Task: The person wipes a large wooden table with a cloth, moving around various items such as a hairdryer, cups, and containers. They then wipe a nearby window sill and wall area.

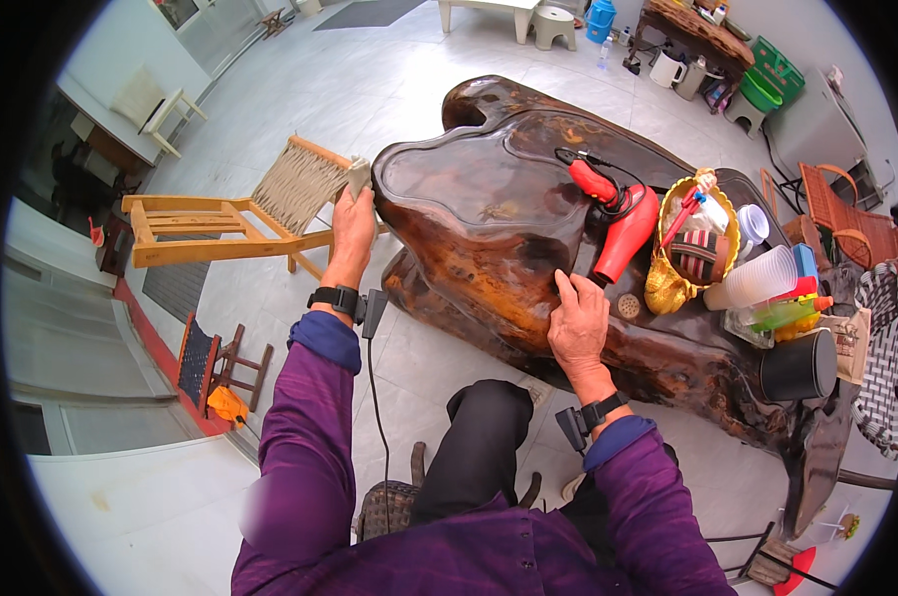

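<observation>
A dark, glossy root-wood tea table (449, 182) spreads out in front of me. At its left end my left hand (353, 227) grips a pale cloth (359, 176), which lies against the table's rounded edge. My right hand (579, 322) rests its fingertips on the near rim with nothing visible in it. Just beyond those fingers lies a red hair dryer (629, 235), its black cord wound around the handle. A round drain cover (628, 305) is set in the tabletop to the right of this hand.
Right of the dryer stands a gold-rimmed basket (730, 257) of small items, with stacked plastic cups (763, 276), a spray bottle (788, 313) and a black canister (798, 365) beyond. A wooden folding chair (300, 186) with a woven seat stands left. A small folding stool (199, 365) is behind it.
</observation>
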Available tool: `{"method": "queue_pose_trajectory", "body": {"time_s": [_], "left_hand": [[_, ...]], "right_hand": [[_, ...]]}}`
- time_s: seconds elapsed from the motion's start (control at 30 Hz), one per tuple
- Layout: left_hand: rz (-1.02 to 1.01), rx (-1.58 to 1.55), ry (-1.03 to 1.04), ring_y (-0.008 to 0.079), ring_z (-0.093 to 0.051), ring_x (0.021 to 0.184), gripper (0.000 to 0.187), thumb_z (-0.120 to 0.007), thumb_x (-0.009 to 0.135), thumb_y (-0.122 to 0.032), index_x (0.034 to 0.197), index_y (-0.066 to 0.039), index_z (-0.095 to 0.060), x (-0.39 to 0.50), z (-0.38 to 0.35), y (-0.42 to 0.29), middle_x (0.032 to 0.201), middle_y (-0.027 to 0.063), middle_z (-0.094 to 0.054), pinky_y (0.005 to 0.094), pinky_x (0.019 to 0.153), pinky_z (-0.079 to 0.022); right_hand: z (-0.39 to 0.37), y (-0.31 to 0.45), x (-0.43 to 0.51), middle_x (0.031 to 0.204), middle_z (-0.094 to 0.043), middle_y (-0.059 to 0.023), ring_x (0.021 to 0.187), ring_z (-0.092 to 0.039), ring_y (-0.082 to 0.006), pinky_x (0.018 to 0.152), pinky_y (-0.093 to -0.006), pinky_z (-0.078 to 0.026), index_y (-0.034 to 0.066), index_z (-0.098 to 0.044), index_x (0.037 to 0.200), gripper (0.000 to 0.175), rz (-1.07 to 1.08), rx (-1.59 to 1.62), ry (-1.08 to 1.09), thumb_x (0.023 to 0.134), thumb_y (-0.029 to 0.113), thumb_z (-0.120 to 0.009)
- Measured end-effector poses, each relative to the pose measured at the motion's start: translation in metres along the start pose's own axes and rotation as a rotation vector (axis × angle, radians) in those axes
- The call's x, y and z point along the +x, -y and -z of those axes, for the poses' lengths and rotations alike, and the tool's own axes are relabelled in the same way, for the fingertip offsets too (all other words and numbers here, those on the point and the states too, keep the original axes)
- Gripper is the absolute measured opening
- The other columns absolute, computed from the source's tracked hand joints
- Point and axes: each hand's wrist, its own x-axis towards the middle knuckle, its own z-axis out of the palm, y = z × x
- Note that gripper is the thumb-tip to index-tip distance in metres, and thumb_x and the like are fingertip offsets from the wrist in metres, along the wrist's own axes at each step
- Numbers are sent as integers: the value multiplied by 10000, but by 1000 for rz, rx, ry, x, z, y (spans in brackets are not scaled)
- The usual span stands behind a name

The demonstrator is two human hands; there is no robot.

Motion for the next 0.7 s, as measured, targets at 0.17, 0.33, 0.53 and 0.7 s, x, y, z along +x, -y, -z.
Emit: {"method": "queue_pose_trajectory", "body": {"time_s": [0.17,0.33,0.53,0.7], "left_hand": [[-527,651,33,360,-536,1286,379,-580,939,-175,1301,-68,-623,13,-27,-7,1330,169,-621,447,1064,-419],[-668,792,143,356,-516,1313,426,-640,870,-153,1287,-71,-604,8,-63,-13,1357,154,-604,486,1132,-342],[-775,777,288,334,-480,1349,425,-656,866,-133,1284,-75,-601,-9,-121,-39,1370,137,-592,486,1128,-348],[-832,764,385,343,-462,1363,448,-646,856,-86,1300,-67,-588,-29,-131,-49,1378,141,-578,488,1139,-336]], "right_hand": [[1,1,0,1229,-565,-128,1150,-547,-338,963,-456,-440,114,-602,1333,589,-4,5,-9,754,9,-638],[2,2,2,1218,-573,-122,1134,-552,-335,956,-444,-440,111,-607,1326,587,-2,7,-21,751,-5,-634],[4,1,2,1227,-568,-131,1167,-551,-335,970,-460,-444,117,-609,1325,589,-10,4,-6,745,21,-651],[5,1,1,1229,-569,-128,1163,-553,-332,963,-455,-445,116,-610,1319,588,-17,20,-10,741,15,-650]]}}
